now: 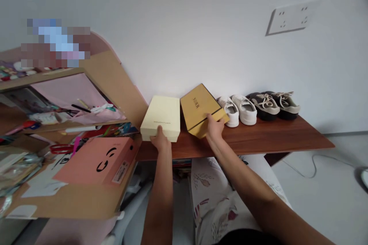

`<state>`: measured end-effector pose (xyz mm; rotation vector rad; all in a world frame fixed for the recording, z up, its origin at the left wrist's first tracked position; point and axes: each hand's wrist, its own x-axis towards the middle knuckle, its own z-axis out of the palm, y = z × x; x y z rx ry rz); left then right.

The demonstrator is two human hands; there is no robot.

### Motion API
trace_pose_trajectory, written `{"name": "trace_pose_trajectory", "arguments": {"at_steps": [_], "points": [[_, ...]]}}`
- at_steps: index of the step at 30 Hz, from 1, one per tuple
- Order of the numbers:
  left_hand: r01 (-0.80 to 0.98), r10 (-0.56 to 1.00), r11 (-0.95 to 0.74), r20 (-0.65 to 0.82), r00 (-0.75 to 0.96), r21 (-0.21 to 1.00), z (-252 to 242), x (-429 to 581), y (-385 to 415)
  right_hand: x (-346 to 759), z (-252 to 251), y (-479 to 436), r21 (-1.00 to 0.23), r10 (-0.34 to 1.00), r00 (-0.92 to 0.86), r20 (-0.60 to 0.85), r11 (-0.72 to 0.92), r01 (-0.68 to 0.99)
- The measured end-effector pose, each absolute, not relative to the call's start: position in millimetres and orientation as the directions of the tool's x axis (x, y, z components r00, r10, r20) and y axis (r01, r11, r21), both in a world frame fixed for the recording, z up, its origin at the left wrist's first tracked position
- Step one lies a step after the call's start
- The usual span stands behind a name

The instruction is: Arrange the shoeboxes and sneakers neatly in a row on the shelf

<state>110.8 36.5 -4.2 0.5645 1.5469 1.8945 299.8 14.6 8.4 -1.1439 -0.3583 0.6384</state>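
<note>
Two near edges are being grasped by fingers: left hand [161,140] on cream lidded box [162,110], right hand [215,127] on gold box [197,103], both likely light, stiff.

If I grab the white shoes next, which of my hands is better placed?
Probably your right hand: it grips the gold box, next to the white shoes, though it would need to let go first. Your left hand is on the cream box, farther from them.

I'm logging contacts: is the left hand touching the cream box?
Touching: the head view shows the left hand with its thumb on the cream box.
</note>
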Motion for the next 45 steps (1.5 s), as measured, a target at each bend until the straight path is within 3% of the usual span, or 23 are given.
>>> {"name": "trace_pose_trajectory", "arguments": {"at_steps": [2,5,7,10,13,16,22,30,37,41,45], "points": [[0.223,0.666,-0.182,0.287,-0.689,0.958,-11,111,23,313,19,2,-0.939,0.63,0.741,0.231,0.345,-0.001],[0.754,0.706,-0.162,0.608,-0.363,0.637,-17,104,7,331,31,-16,-0.777,0.659,0.443,0.608,0.379,0.502],[0.904,0.784,-0.188,0.613,-0.097,0.384,-20,98,0,339,30,-23,-0.585,0.697,0.179,0.694,0.402,0.705],[0.967,0.859,-0.227,0.491,0.143,0.115,-27,92,-3,344,14,-26,-0.392,0.742,-0.067,0.667,0.426,0.816],[0.968,0.884,-0.249,0.4,0.243,-0.038,-37,85,2,343,-14,-26,-0.284,0.768,-0.184,0.613,0.432,0.856],[0.956,0.89,-0.274,0.35,0.292,-0.103,-45,75,9,337,-41,-23,-0.196,0.781,-0.275,0.561,0.448,0.872],[0.951,0.892,-0.307,0.341,0.296,-0.024,-53,58,23,324,-75,-9,-0.18,0.804,-0.327,0.496,0.463,0.868],[0.91,0.887,-0.34,0.403,0.226,0.239,-57,51,38,316,-78,9,-0.204,0.83,-0.318,0.458,0.447,0.871],[0.742,0.806,-0.197,0.536,-0.249,0.641,-56,64,29,316,-78,5,-0.303,0.783,-0.291,0.55,0.512,0.804],[0.729,0.718,-0.172,0.591,-0.367,0.662,-54,104,11,324,-74,-19,-0.35,0.723,-0.258,0.641,0.574,0.74],[0.731,0.703,-0.315,0.667,-0.249,0.605,-54,171,-23,360,-83,-61,-0.466,0.735,-0.071,0.675,0.499,0.731]]}}
